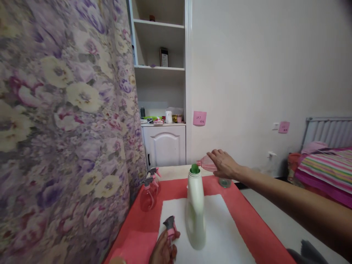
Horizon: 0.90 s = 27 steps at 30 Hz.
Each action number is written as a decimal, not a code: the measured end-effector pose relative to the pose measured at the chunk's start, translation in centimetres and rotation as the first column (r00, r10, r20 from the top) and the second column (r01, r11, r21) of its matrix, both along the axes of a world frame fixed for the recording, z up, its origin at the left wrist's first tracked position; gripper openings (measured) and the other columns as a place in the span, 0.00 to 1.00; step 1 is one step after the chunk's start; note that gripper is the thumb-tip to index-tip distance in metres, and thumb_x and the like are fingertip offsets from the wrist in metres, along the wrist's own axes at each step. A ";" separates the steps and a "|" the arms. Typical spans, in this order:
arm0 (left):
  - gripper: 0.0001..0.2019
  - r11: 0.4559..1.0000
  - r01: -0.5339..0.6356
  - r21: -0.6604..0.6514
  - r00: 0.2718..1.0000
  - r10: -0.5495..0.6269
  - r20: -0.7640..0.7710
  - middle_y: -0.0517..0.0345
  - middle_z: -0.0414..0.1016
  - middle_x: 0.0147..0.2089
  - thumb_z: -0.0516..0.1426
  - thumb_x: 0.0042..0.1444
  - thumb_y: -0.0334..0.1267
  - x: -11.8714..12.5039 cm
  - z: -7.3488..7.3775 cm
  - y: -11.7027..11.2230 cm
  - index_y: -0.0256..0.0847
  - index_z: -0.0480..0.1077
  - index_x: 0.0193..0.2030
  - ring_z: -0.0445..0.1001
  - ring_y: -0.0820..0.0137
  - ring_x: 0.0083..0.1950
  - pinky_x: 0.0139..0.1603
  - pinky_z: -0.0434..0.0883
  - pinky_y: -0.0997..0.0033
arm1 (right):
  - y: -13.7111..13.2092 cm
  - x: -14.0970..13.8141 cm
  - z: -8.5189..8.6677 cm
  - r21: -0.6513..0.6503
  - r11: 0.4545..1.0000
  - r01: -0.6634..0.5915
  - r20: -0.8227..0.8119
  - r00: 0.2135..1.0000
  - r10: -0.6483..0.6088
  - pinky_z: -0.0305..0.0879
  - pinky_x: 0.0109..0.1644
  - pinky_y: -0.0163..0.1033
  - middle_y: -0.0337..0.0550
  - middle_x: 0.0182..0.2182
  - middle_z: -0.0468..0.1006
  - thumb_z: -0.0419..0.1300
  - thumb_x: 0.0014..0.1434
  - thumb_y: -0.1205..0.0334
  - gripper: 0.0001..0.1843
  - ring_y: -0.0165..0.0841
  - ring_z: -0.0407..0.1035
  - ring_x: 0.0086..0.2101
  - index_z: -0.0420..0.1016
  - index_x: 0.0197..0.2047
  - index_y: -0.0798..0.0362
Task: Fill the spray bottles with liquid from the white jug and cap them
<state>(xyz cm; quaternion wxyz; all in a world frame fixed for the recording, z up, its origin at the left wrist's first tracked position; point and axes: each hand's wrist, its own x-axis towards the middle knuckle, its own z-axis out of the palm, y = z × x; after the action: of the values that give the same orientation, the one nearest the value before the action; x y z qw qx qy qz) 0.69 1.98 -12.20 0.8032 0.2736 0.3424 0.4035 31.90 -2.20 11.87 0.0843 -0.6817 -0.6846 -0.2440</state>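
Note:
My left hand (162,249) is closed around a pink and grey spray nozzle (171,228), above the white sheet near the front of the table. Stretched out ahead, my right hand (224,163) grips a clear pink bottle (206,164), tipped on its side. Its neck points left, at a green funnel (195,168) set in the mouth of a pale green jug (195,216). The jug stands upright with its handle facing me. Whether liquid is flowing from the bottle I cannot tell. Part of the bottle is hidden behind my fingers.
Two pink spray bottles (147,198) with grey heads stand at the table's left. A clear glass vessel (224,182) sits beyond my right hand. White paper (220,220) lies on the red tabletop cover (244,205). A floral curtain (68,128) borders the left side.

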 end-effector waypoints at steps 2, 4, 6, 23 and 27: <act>0.30 1.000 -0.001 -0.005 1.000 0.001 -0.003 0.55 0.79 0.37 0.64 0.50 0.42 0.0 0.1 0.0 0.46 0.66 0.61 0.69 0.77 0.20 0.19 0.60 0.78 | 0.0 0.0 0.0 -0.001 1.000 -0.007 0.018 1.000 0.007 0.59 0.49 0.47 0.55 0.50 0.69 0.62 0.44 0.68 0.38 0.46 0.62 0.46 0.61 0.60 0.57; 0.30 1.000 -0.016 -0.004 1.000 0.016 0.008 0.56 0.79 0.37 0.65 0.49 0.41 0.0 0.0 0.0 0.45 0.66 0.60 0.70 0.76 0.21 0.21 0.62 0.78 | 0.0 0.0 0.1 -0.001 1.000 -0.016 0.033 0.999 0.016 0.59 0.50 0.47 0.56 0.50 0.69 0.62 0.44 0.68 0.38 0.47 0.62 0.47 0.61 0.60 0.57; 0.29 1.000 -0.031 -0.003 0.999 0.031 0.017 0.57 0.79 0.36 0.65 0.49 0.40 0.1 0.0 0.1 0.45 0.67 0.60 0.71 0.76 0.22 0.22 0.63 0.79 | 0.0 0.0 0.3 0.000 1.000 -0.024 0.046 0.999 0.024 0.58 0.50 0.47 0.56 0.51 0.69 0.63 0.44 0.68 0.38 0.47 0.62 0.48 0.60 0.60 0.57; 0.30 0.999 -0.034 0.033 0.999 0.034 0.016 0.58 0.79 0.35 0.66 0.48 0.40 0.1 0.4 -0.2 0.43 0.68 0.59 0.73 0.75 0.24 0.24 0.65 0.78 | 0.1 0.0 1.2 0.005 0.998 -0.059 0.150 0.987 0.057 0.56 0.51 0.48 0.57 0.52 0.69 0.60 0.42 0.73 0.38 0.49 0.60 0.49 0.61 0.60 0.57; 0.33 0.996 0.006 0.084 1.000 -0.006 0.008 0.59 0.79 0.33 0.66 0.48 0.41 0.0 0.5 -0.3 0.44 0.64 0.62 0.69 0.77 0.21 0.20 0.60 0.79 | 0.1 -0.1 1.5 0.002 0.998 -0.062 0.174 0.983 0.061 0.56 0.51 0.48 0.57 0.50 0.69 0.60 0.42 0.73 0.38 0.49 0.61 0.49 0.61 0.59 0.58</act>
<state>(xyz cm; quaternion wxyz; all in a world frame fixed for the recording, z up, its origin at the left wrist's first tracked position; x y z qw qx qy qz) 0.73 1.69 -11.72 0.7937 0.3063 0.3209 0.4163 31.78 -2.15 13.37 0.0340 -0.6361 -0.7091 -0.3024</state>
